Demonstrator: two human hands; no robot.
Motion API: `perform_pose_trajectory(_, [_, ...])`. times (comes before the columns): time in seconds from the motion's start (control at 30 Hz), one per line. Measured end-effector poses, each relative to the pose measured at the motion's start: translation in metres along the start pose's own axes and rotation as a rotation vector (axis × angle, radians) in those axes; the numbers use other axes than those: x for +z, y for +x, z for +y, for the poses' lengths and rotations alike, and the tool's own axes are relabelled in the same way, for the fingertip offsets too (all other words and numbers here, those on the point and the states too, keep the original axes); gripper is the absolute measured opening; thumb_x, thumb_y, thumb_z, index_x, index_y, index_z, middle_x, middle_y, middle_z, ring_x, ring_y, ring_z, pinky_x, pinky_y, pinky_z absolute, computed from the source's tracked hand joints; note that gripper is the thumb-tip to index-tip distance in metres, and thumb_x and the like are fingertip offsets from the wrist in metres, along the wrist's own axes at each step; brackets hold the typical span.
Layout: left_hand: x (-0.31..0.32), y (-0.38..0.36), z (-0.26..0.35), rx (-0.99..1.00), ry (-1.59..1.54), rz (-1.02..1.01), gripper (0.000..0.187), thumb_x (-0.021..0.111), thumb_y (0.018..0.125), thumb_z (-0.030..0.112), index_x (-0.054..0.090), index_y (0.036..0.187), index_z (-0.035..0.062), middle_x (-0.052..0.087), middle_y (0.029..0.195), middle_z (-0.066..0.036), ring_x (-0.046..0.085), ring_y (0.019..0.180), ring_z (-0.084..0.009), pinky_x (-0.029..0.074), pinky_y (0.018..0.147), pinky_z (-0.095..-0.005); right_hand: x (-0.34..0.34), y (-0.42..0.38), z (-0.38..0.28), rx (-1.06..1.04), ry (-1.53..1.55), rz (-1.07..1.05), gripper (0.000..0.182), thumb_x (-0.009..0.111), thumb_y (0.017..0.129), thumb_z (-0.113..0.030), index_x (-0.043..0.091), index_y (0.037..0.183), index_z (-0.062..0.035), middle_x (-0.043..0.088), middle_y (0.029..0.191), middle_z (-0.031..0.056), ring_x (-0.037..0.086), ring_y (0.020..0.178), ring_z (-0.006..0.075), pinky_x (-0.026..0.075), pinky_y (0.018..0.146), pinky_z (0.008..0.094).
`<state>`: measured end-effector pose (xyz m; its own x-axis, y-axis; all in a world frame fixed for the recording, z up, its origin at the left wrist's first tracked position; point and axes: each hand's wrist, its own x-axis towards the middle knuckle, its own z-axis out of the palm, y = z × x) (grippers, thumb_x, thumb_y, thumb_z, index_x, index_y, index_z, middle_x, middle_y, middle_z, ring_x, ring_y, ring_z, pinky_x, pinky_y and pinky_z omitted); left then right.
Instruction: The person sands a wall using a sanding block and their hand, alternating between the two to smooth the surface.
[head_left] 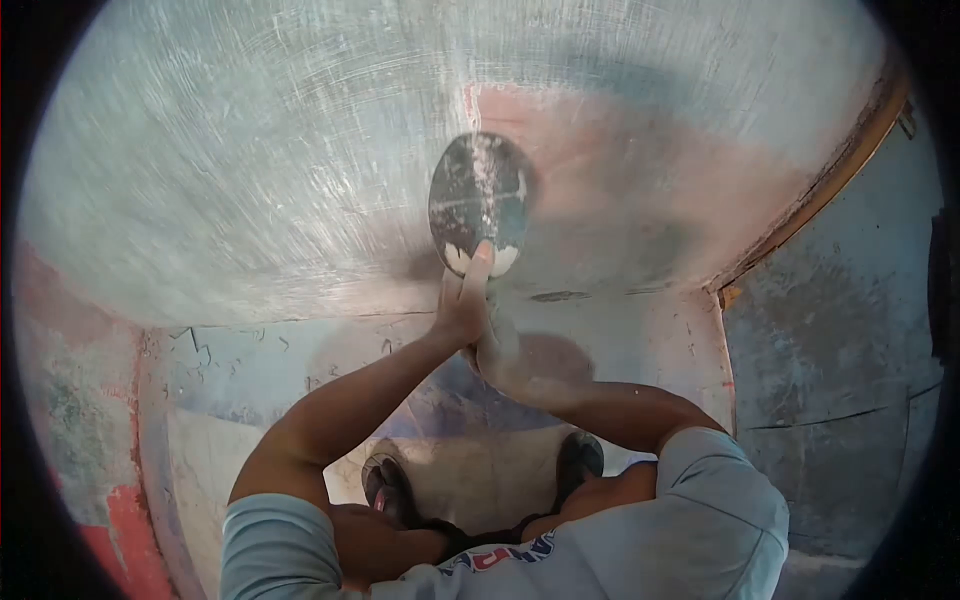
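A flat, dark, round disc (478, 205), smeared with white and with a pale patch at its lower edge, is held against or just in front of the scratched grey surface. My left hand (466, 295) grips the disc at the bottom, thumb lying over its near face; the other fingers are mostly hidden behind it. Close below, my right hand (502, 350) meets my left wrist. It looks pale with dust, and its fingers are too hidden and blurred to make out.
The large curved surface (290, 150) has white scratch marks and a reddish patch (640, 160). A rusty edge (825, 200) runs down its right side. Below is a lower panel (250, 355) with chipped paint. My feet, in dark footwear (390, 490), are beneath my arms.
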<state>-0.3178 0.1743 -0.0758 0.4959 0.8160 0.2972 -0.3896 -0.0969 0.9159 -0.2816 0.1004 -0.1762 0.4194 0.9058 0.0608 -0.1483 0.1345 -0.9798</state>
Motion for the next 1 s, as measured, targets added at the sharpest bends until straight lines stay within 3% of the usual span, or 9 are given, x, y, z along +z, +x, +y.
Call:
perform_pose_trajectory(0.13, [0.000,0.026,0.029,-0.069,-0.097,-0.085,0.033,0.053,0.109,0.033,0.067,0.112,0.0030,0.062,0.092,0.004,0.052,0.078,-0.0036,0.041,0.066,-0.0224,0.002,0.024,-0.029,0.462,0.202,-0.023,0.041,0.045,0.112,-0.043,0.055,0.086,-0.0133,0.046,0.058,-0.0044,0.039,0.046,0.0091,0.031,0.044,0.0295])
perform_pose_trajectory(0.27, [-0.008,0.004,0.006,0.020,0.088,-0.023,0.041,0.051,0.109,0.029,0.060,0.129,-0.0058,0.067,0.117,-0.009,0.059,0.111,-0.0166,0.046,0.097,-0.0339,0.007,0.001,-0.026,0.262,0.145,-0.072,0.048,0.039,0.111,-0.049,0.054,0.082,-0.0138,0.045,0.056,-0.0042,0.040,0.046,0.0088,0.031,0.043,0.0302])
perform_pose_trajectory(0.4, [-0.002,0.009,0.004,0.010,-0.055,-0.007,0.042,0.051,0.108,0.029,0.058,0.131,-0.0063,0.066,0.121,-0.009,0.059,0.111,-0.0160,0.046,0.097,-0.0313,0.005,0.009,-0.035,0.204,0.071,-0.041,0.054,0.037,0.109,-0.055,0.053,0.078,-0.0143,0.046,0.057,-0.0036,0.041,0.047,0.0085,0.031,0.044,0.0307])
perform_pose_trajectory(0.47, [-0.021,0.028,0.035,-0.252,0.298,-0.221,0.042,0.052,0.109,0.029,0.059,0.130,-0.0058,0.065,0.121,-0.008,0.059,0.110,-0.0159,0.046,0.096,-0.0305,0.005,0.021,-0.065,0.266,0.084,-0.058,0.052,0.040,0.110,-0.055,0.053,0.079,-0.0144,0.047,0.058,-0.0034,0.041,0.047,0.0084,0.031,0.044,0.0305])
perform_pose_trajectory(0.5, [-0.003,0.029,0.036,-0.096,-0.047,-0.128,0.040,0.052,0.109,0.030,0.061,0.126,-0.0058,0.066,0.119,-0.007,0.059,0.109,-0.0161,0.046,0.095,-0.0307,0.006,0.022,-0.076,0.318,0.096,-0.085,0.051,0.042,0.110,-0.054,0.054,0.079,-0.0145,0.047,0.058,-0.0032,0.041,0.048,0.0083,0.032,0.045,0.0302])
perform_pose_trajectory(0.77, [0.000,0.009,0.011,0.066,0.032,-0.005,0.037,0.050,0.109,0.025,0.060,0.128,-0.0053,0.065,0.118,-0.007,0.058,0.110,-0.0160,0.046,0.095,-0.0309,0.010,-0.003,-0.053,0.144,0.018,0.001,0.052,0.036,0.111,-0.051,0.053,0.077,-0.0158,0.047,0.059,-0.0029,0.040,0.047,0.0089,0.031,0.044,0.0313])
perform_pose_trajectory(0.83, [-0.007,0.023,0.030,-0.171,0.082,-0.084,0.037,0.050,0.109,0.026,0.060,0.128,-0.0048,0.065,0.116,-0.006,0.058,0.108,-0.0158,0.046,0.094,-0.0299,0.005,0.011,-0.066,0.189,0.090,-0.103,0.052,0.038,0.111,-0.052,0.055,0.079,-0.0145,0.047,0.059,-0.0029,0.041,0.047,0.0098,0.031,0.044,0.0311])
perform_pose_trajectory(0.9, [-0.008,0.023,0.024,-0.064,0.027,-0.164,0.039,0.051,0.109,0.028,0.058,0.130,-0.0039,0.064,0.118,-0.006,0.057,0.108,-0.0160,0.046,0.095,-0.0298,0.010,0.016,-0.059,0.509,0.059,-0.032,0.053,0.037,0.111,-0.053,0.055,0.081,-0.0128,0.048,0.059,-0.0020,0.042,0.048,0.0103,0.032,0.045,0.0313])
perform_pose_trajectory(1.0, [-0.008,0.006,0.003,0.012,0.096,-0.050,0.042,0.050,0.110,0.030,0.057,0.132,-0.0046,0.064,0.122,-0.006,0.057,0.112,-0.0159,0.046,0.096,-0.0303,0.009,0.005,-0.035,0.074,0.084,-0.090,0.053,0.036,0.110,-0.052,0.055,0.081,-0.0119,0.049,0.059,-0.0011,0.043,0.048,0.0099,0.032,0.045,0.0307])
